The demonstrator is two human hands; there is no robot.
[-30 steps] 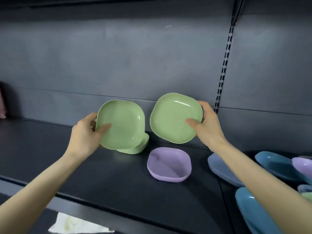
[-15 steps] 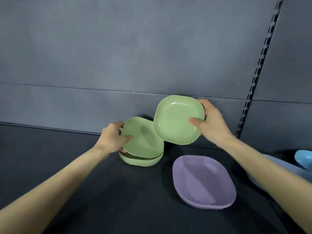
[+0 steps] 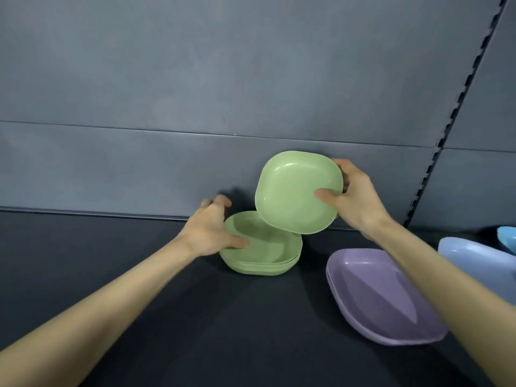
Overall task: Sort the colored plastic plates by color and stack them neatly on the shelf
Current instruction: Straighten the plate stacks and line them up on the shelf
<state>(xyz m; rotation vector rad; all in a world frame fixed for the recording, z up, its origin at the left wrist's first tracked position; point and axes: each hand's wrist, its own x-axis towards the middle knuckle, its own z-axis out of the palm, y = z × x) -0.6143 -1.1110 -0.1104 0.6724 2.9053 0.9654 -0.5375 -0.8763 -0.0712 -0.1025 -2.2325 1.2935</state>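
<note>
a pale green, rounded-square plastic plate is gripped at its right edge by the right hand, with the thumb laid across the inner face and the fingers curled behind the rim. the plate is held in the air, tilted so that its hollow is turned toward the camera, just above and behind the stack of green plastic plates, whose far right corner is overlapped by it in view. the stack is found on the dark shelf, close to the grey back panel, and several nested rims can be made out. its left rim is pinched by the left hand: the thumb is pressed into the top plate's hollow and the blurred fingers are curled over the far side. to the right, apart from the stack, a purple rounded-square plastic plate is laid on the shelf, partly crossed by the right forearm. beyond it a light blue plastic plate is seen, and a brighter blue plate is cut off by the frame edge. a slotted black upright is fixed in the back panel.
</note>
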